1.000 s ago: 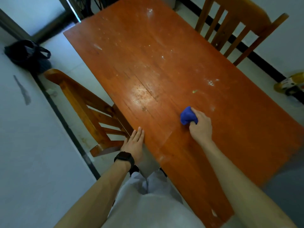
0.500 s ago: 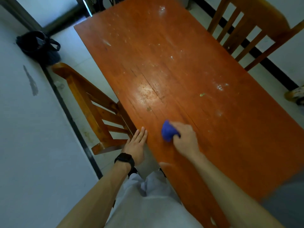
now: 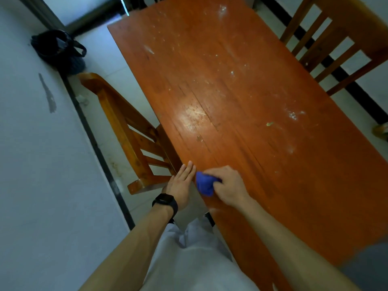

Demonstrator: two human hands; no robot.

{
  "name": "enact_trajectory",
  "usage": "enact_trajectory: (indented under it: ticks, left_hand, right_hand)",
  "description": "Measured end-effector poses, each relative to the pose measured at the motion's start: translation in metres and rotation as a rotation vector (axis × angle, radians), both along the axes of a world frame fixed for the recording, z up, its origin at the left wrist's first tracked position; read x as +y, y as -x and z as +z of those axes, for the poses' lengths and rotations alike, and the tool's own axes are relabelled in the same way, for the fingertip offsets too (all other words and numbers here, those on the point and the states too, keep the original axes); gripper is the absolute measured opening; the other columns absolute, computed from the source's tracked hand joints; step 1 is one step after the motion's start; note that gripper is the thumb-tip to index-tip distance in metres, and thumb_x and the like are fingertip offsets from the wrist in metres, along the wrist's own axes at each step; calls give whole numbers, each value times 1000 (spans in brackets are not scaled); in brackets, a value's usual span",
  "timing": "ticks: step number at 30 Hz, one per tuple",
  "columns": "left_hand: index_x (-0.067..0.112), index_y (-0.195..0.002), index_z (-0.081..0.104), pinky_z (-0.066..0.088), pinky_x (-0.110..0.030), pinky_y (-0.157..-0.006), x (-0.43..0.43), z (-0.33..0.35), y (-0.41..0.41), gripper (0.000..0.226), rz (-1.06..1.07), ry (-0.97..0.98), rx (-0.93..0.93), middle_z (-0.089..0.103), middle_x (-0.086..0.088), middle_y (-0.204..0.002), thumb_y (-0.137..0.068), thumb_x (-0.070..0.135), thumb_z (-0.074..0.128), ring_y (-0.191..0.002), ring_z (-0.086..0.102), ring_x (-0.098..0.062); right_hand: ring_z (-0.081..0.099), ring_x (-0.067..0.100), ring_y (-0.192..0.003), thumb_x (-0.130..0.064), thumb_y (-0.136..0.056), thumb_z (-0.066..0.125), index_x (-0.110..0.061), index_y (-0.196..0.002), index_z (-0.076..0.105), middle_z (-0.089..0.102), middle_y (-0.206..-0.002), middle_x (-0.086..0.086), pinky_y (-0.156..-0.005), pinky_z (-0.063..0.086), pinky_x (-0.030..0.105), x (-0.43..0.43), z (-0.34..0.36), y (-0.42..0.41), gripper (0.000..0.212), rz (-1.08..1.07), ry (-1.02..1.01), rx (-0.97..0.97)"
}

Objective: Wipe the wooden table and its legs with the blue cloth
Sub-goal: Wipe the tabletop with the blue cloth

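1. The wooden table is filling most of the view. Its top is showing white smears and dust across the middle and far end. The legs are not showing.
2. A wooden chair is standing tucked at the table's left edge, and a second chair is standing at the far right side.
3. The right hand is pressing down on the tabletop near the left edge, its fingers curling round the cloth. A second ago it was working nearer the middle, so the stroke has been travelling leftward across the near part of the top.
4. The left hand is staying where it was, lying flat on the table's edge with fingers straight and pressed together, seemingly steadying the person.
5. The blue cloth is sitting bunched under the right hand, on the tabletop and now just beside the left fingertips.
6. A small green crumb is lying untouched further right. Judging from this, one pass is ending at the edge, and the far top and the legs are still waiting.
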State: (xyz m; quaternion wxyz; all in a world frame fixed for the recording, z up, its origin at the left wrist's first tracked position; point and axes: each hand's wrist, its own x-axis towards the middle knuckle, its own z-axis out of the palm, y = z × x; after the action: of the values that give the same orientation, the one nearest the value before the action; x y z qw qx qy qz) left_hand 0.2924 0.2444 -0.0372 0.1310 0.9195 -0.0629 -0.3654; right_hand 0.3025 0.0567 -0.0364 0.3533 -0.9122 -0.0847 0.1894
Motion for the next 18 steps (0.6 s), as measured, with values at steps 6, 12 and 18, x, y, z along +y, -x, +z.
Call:
enact_trajectory:
  ticks: [6,12,18]
  left_hand:
    - [25,-156,-14,13,-47,-124,-1,-4,8,94,-30,-38,-28,-25,5,-162,-91,-8,45,-151,-16,-17]
    - [22,-155,-20,10,-45,-124,-1,-8,10,97,-73,-86,-38,-32,3,-159,-90,-5,47,-150,-19,-19]
    - [18,-155,-18,14,-49,-123,1,-12,10,77,-129,-87,-19,-28,-1,-161,-102,28,37,-151,-18,-22]
  right_hand:
    - [55,19,-111,-17,-66,51,-27,-120,68,66,-125,-10,-94,39,38,9,-16,-19,57,-179,147,-118]
    - [48,5,-97,-13,-71,52,-35,-108,71,68,-111,-20,-89,33,31,2,-4,72,47,149,29,113]
    - [52,26,-115,-17,-68,44,-25,-129,62,62,-133,-4,-101,40,38,-50,-11,41,64,-597,136,-8]
